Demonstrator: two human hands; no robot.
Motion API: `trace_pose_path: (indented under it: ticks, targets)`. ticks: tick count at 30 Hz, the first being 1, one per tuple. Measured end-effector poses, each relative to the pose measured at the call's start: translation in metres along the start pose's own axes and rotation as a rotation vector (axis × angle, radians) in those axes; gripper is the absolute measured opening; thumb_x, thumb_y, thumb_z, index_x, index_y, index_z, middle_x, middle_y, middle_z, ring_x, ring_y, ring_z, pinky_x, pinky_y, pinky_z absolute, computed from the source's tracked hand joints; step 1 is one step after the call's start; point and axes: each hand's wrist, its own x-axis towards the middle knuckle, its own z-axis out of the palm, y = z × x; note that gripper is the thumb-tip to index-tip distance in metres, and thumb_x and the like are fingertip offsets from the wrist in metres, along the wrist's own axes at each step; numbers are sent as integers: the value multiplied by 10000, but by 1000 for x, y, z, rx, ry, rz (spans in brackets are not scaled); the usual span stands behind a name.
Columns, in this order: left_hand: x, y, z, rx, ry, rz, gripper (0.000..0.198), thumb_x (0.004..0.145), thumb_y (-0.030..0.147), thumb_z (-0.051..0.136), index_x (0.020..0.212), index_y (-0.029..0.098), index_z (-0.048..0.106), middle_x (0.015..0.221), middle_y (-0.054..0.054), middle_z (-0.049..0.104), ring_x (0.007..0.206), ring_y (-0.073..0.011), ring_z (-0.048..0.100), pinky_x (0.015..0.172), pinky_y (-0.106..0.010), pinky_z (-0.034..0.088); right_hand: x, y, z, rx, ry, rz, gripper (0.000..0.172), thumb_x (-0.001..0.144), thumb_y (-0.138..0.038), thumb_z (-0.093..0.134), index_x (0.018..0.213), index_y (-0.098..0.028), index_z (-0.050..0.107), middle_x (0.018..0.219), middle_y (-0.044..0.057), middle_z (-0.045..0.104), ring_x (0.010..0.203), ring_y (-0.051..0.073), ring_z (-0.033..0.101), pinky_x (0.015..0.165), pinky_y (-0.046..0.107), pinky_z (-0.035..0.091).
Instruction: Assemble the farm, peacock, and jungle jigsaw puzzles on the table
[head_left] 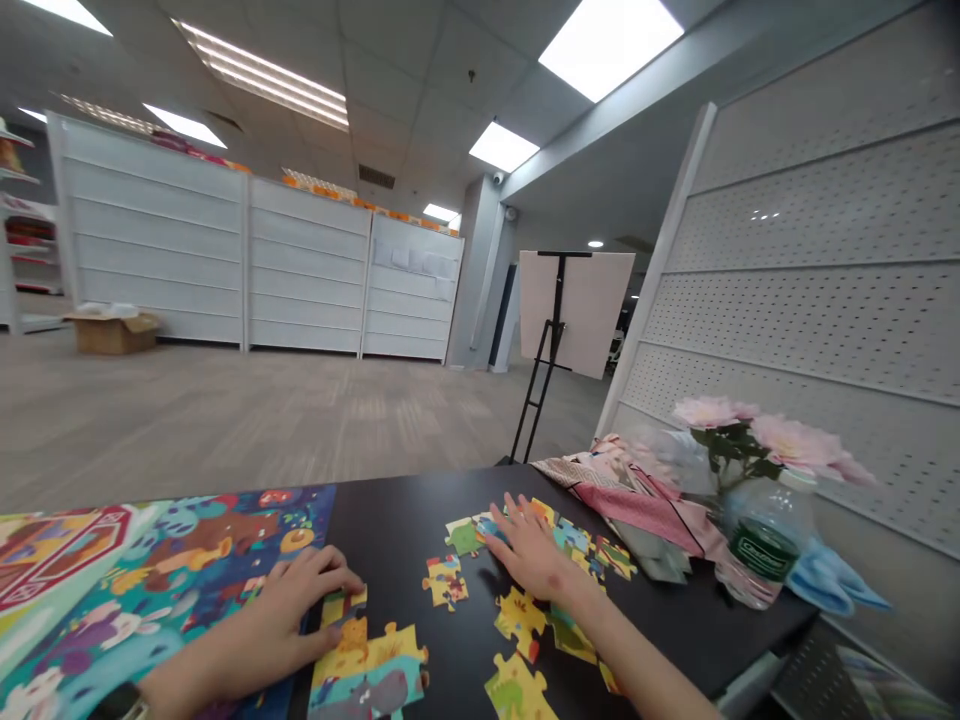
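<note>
My left hand [296, 610] is bent round a yellow puzzle piece [346, 604], with thumb and forefinger at its edges. That piece is at the upper left of a joined puzzle section [375, 672] showing a grey hippo and teal water. Over on the right, my right hand [534, 556] lies with fingers spread on a group of loose colourful pieces, partly hiding them. A small cluster of pieces [445, 582] sits between the hands. Closer to me are a yellow piece with a red patch [520, 618] and a yellow-green piece [517, 688].
A colourful picture sheet [187, 580] covers the black table's left side. Pink patterned cloth [630, 490], a green-labelled bottle [765, 545], pink flowers [787, 440] and a blue cloth [832, 578] stand at the right. Beyond are an easel [559, 310] and a cardboard box [114, 332].
</note>
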Motion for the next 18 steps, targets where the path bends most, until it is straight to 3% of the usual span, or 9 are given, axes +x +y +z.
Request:
trace_pose_path:
  ticks: [2,5,9,13,15,18]
  targets:
    - [0,2,-1,-4,-14,-22,352,839,259,617,1182,314,668,1234,-31,592,1169,-279,538,1011,-366,416,-6,-10,3,-5,-35,-32,692,1013,-608,360,1546,-167,380,1626,160,292,1524,378,155,1208,641,110]
    - [1,4,-2,-10,-46,-47,348,840,260,617,1180,317,664,1239,-35,582,1182,-287,526,1031,-395,394,-39,-20,11,-13,-110,-133,675,1006,-637,353,1567,-262,329,1632,108,293,1524,374,161,1207,658,75]
    - [0,6,-3,-17,-40,-53,362,831,228,602,1178,313,661,1232,-33,579,1173,-284,523,1011,-384,396,-69,-10,13,-34,-112,-139,605,1012,-583,389,1558,-327,341,1633,65,298,1519,381,184,1195,683,104]
    - [0,9,-4,-22,-50,-58,375,820,215,608,1181,303,656,1234,-37,573,1179,-290,515,1029,-399,376,-50,17,7,-51,53,-17,510,1018,-469,382,1383,-192,606,1565,136,437,1502,365,262,1198,618,200]
    - [1,10,-5,-21,-56,-68,377,815,218,615,1180,306,655,1235,-36,570,1183,-296,511,1033,-406,371,-29,24,5,-17,102,23,519,999,-435,402,1357,-125,615,1543,180,459,1484,350,310,1203,544,238]
    - [1,10,-5,-32,-47,-76,365,816,229,627,1170,312,657,1225,-30,565,1176,-298,509,1037,-409,369,5,21,7,49,98,4,563,933,-424,511,1414,-133,550,1488,173,525,1406,319,436,1173,439,305]
